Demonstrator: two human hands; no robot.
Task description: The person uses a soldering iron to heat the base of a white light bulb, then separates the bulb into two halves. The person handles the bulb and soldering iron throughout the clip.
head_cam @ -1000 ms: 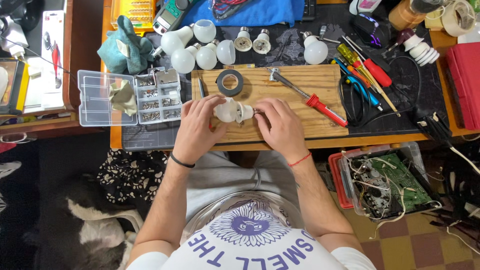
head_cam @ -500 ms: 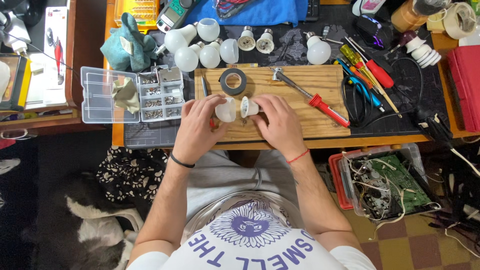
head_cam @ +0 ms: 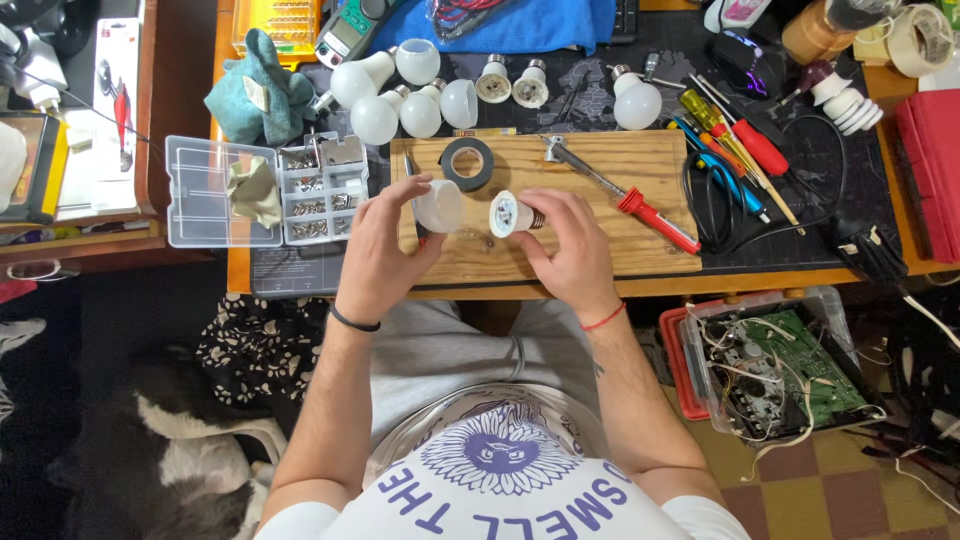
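The left hand (head_cam: 385, 250) is cupping a white, translucent bulb dome (head_cam: 440, 205), its grip clenched round the dome's rim and side, fingers curling over the top. The right hand (head_cam: 570, 250) is grasping the bulb base (head_cam: 512, 213), thumb and fingers closing on the body with the metal screw cap pointing right and the round circuit face turning toward the dome. Both parts are hovering just above the wooden board (head_cam: 600, 170), near its front left part, and they are sitting just apart from each other, not joined.

Judging by look, the dome is a thin plastic shell: very light, smooth and somewhat slippery, likely to flex or crack if squeezed hard across its open mouth. It is best held around the rim or cradled in the palm. The base is looking stiffer and a little heavier, with the plastic body offering the safest hold; the exposed circuit face is looking delicate and is better left untouched.

On the board behind the hands, a roll of black tape (head_cam: 467, 160) is lying flat, and to its right a soldering iron (head_cam: 620, 192) with a red handle is resting slantwise. Beyond the board's far edge several more white bulbs (head_cam: 378, 118) are lying in a cluster. Left of the board, a clear parts box (head_cam: 265, 190) is standing open, and right of the board screwdrivers (head_cam: 735, 135) are lying side by side.
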